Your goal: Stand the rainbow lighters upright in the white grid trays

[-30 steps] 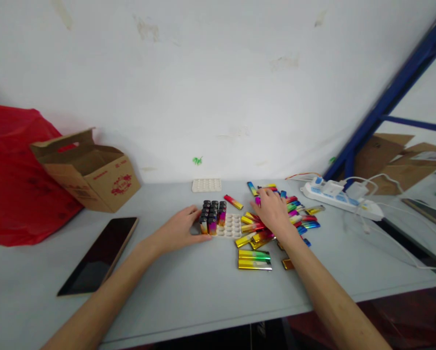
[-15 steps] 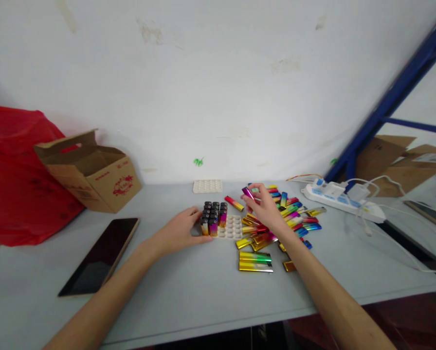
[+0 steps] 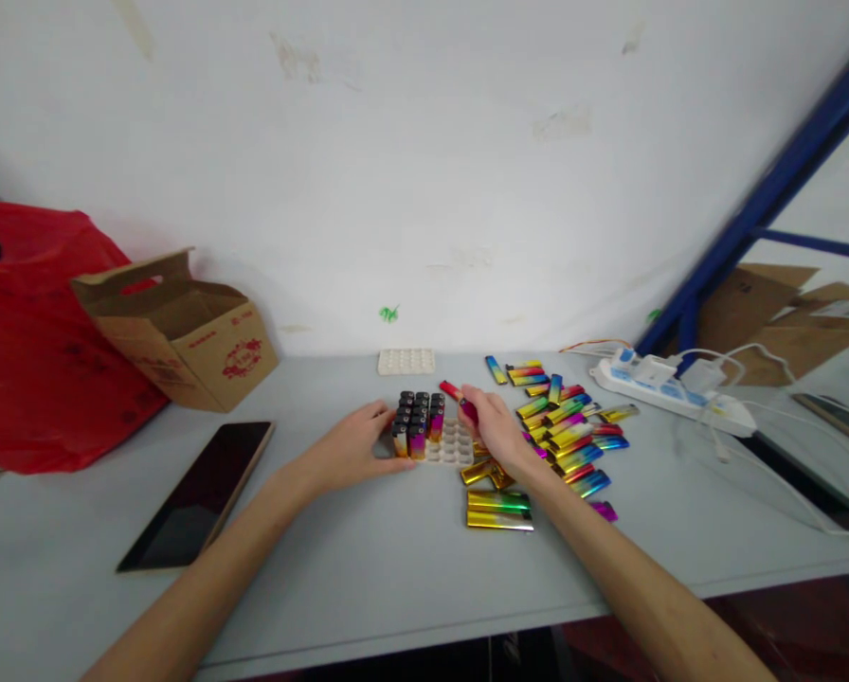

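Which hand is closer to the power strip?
The right hand, across the loose lighters from the power strip; the left hand is farther off, beside the upright lighters.

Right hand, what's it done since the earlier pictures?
The right hand picked up a purple lighter and moved left from the loose lighters to the white tray. The left hand stayed beside the upright lighters.

A pale grey table carries a tablet, an open cardboard box, scattered lighters and a white power strip.
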Demonstrator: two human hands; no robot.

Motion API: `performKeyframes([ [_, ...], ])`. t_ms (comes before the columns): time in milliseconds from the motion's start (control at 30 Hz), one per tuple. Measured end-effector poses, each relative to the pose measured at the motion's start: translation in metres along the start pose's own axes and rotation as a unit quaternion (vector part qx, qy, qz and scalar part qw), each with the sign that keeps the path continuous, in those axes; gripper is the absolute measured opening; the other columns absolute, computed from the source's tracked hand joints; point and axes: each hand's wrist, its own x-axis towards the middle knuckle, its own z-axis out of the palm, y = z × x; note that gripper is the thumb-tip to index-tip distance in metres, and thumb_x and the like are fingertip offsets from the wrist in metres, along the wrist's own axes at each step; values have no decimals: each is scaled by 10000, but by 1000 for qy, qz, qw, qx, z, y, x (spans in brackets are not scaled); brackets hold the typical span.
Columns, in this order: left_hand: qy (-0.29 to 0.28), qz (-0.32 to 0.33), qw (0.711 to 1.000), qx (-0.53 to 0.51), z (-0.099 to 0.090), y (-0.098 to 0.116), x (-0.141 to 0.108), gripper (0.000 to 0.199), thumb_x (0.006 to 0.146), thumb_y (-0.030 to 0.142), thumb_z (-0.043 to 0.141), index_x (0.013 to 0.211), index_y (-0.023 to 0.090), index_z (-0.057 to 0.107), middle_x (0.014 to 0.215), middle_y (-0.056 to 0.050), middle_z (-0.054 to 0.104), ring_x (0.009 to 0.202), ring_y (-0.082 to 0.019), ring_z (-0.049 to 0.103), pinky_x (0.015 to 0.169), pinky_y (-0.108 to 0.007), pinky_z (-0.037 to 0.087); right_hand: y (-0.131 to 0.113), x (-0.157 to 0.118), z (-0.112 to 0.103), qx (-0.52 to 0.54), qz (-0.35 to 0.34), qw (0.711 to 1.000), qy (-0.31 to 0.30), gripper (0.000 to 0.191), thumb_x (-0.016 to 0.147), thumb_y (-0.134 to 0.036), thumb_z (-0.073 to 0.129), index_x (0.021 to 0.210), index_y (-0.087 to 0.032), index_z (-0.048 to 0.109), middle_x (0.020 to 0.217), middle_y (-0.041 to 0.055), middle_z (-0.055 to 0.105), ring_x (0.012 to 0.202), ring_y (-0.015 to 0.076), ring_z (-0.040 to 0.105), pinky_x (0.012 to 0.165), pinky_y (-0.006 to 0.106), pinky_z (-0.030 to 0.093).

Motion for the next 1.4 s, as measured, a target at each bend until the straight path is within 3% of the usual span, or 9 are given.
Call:
performKeyframes([
  [167, -10, -10, 1000, -6, -1, 2, 0, 510, 853, 630, 787, 1149, 222, 707, 1197, -121, 708, 1132, -331, 683, 1032, -449, 565, -5, -6, 10, 38, -8, 999, -21, 519, 995, -567, 380, 575, -262, 377, 504, -51, 325, 462, 126, 291, 466, 281, 249],
  [400, -12, -15, 1000, -11, -2, 3, -1, 505, 847, 641, 776, 1108, 213, 715, 1151, -111, 704, 1082, -330, 690, 982, -441, 573, -4, -3, 4, 33, -11, 999, -17, 700, 967, -871, 359, 672, -245, 469, 552, -61, 333, 492, 125, 311, 476, 273, 243],
  [500, -12, -14, 1000, -11, -2, 4, 0, 540, 851, 648, 773, 1156, 207, 715, 1177, -112, 699, 1107, -332, 687, 1006, -439, 563, -6, -6, -1, -17, -89, 996, 3, 653, 1035, -809, 327, 809, -236, 541, 660, -31, 454, 581, 148, 430, 526, 273, 331],
  [667, -19, -17, 1000, -3, -2, 3, 0, 548, 860, 626, 777, 1187, 191, 709, 1193, -123, 697, 1126, -336, 683, 1027, -446, 555, -15, -13, -6, -147, -210, 966, 35, 380, 1116, -573, 413, 1021, -240, 571, 825, 15, 617, 724, 181, 591, 683, 306, 490],
  [800, -11, -7, 1000, -4, -2, 3, -1, 515, 848, 622, 788, 1154, 214, 715, 1164, -108, 710, 1100, -331, 690, 1000, -443, 567, -18, -14, -6, -197, -300, 931, 66, 260, 1068, -480, 553, 1007, -230, 591, 993, 68, 670, 908, 212, 645, 830, 339, 536],
  [933, 2, 3, 1000, -10, -1, 2, 0, 474, 843, 605, 798, 1136, 242, 714, 1155, -103, 721, 1091, -327, 692, 986, -441, 574, -16, -15, -6, -243, -272, 931, 4, 219, 1069, -440, 571, 1014, -231, 600, 798, 5, 663, 731, 183, 615, 708, 303, 481],
  [1067, 0, 5, 1000, -3, -1, 2, 0, 434, 854, 599, 787, 1097, 248, 709, 1128, -98, 721, 1076, -324, 690, 979, -440, 571, -14, -16, -5, -254, -241, 935, -54, 188, 1067, -421, 599, 1069, -233, 586, 767, -19, 694, 690, 175, 631, 679, 287, 449],
  [1400, -9, -9, 1000, -1, -2, 4, -1, 472, 855, 620, 784, 1106, 228, 707, 1133, -93, 703, 1086, -327, 680, 982, -448, 562, -13, -15, -5, -224, -231, 944, -68, 216, 1035, -429, 661, 1040, -243, 552, 747, -28, 722, 644, 160, 641, 649, 264, 462],
])
